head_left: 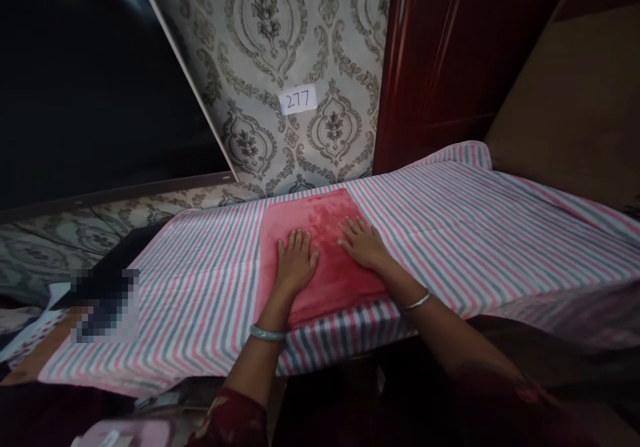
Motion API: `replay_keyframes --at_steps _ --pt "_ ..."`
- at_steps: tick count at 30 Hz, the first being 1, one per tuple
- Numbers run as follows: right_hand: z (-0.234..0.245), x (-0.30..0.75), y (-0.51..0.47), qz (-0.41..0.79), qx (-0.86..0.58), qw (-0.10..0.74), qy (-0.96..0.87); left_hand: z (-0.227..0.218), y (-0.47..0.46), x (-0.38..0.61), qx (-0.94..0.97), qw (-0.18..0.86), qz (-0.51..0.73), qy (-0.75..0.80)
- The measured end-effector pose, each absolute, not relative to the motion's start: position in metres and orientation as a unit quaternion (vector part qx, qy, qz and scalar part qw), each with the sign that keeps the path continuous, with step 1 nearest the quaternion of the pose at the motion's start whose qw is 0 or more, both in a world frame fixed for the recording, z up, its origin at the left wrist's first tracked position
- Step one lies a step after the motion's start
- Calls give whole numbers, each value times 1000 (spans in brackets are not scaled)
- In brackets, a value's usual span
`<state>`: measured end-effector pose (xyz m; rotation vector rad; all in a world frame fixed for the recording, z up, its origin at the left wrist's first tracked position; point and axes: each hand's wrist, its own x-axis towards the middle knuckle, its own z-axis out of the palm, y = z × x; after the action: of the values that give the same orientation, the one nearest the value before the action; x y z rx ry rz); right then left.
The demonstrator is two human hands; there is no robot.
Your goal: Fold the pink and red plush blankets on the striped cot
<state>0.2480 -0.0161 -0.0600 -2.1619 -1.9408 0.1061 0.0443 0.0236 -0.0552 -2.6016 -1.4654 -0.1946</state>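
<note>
A red, roughly square cloth (330, 287) lies flat on a striped cover (210, 287). Its right and near parts look darker, as if wet, while the upper left is paler pink. On the left half of the cloth my left hand (296, 260) rests palm down with fingers spread. My right hand (365, 242) lies palm down near the cloth's right side, its fingers also apart. Neither hand grips anything. A bangle circles each wrist.
A dark television screen (100, 87) stands at the left. Behind the table are patterned wallpaper with a paper label (299, 99) reading 277 and a dark red door (440, 60). A large brown cardboard-like panel (575, 94) is at the right. The cover hangs over the near edge.
</note>
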Motion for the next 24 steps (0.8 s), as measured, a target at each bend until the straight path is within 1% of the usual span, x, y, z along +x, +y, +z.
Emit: replay_keyframes --at_steps 4,9,16,21,24 --pt "-81 277 -38 78 -762 133 -629 -53 22 45 -867 67 -64 -489" --pt "-100 294 -56 102 -760 189 -614 -51 22 45 -869 51 -69 -488" --pt "-99 295 -76 150 -762 282 -563 -51 22 47 -868 32 -99 -486" --pt "-97 297 -99 203 -721 361 -555 -40 23 38 -868 -25 -125 -480" --pt "-97 298 -109 220 -708 388 -548 -44 18 15 -842 -52 -190 -502"
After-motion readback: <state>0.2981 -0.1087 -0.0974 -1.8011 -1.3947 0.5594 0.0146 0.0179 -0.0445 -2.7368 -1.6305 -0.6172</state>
